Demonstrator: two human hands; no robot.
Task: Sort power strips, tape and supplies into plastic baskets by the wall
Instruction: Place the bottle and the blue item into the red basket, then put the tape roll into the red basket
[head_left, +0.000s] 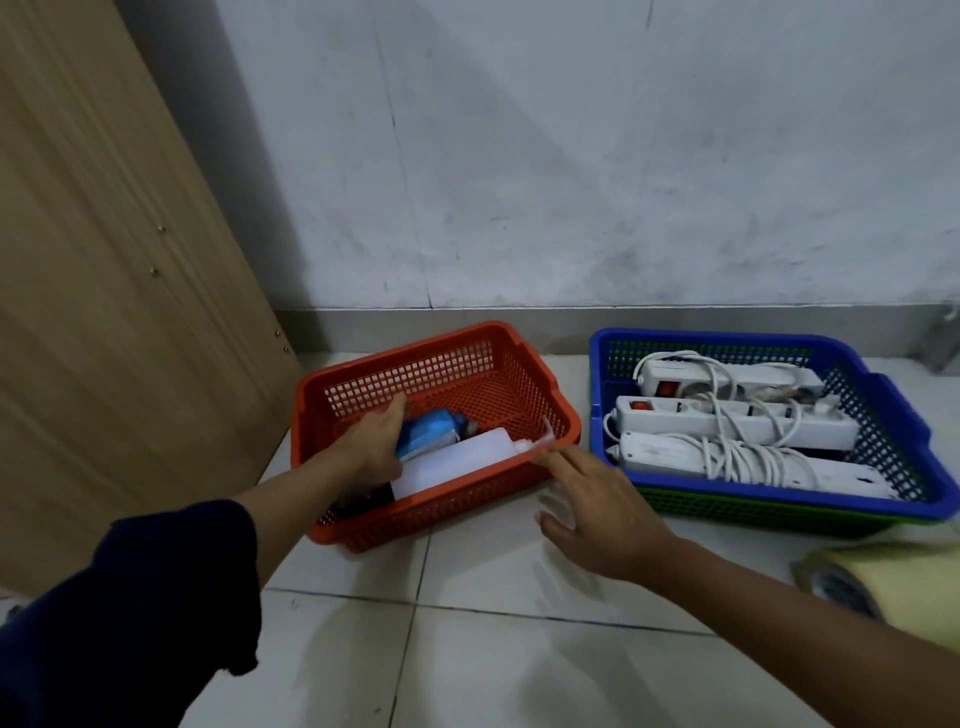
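Two baskets sit on the floor (519, 665) just before the wall (571, 156). Taking the left basket (358, 384) as the mark: the right basket (883, 395) stands just beside it to the right, apart from it, and appears to be nested in another basket (727, 506) underneath. A board (104, 260) leans to the left of the left basket. Inside the left basket lie a bottle (457, 462), a packet (428, 431) behind the bottle, and the left hand (371, 441) resting on both. The right hand (602, 514) hovers before the left basket's near right corner. Three power strips (737, 421) lie side by side in the right basket. A tape roll (883, 587) lies on the floor far right, before the right basket.
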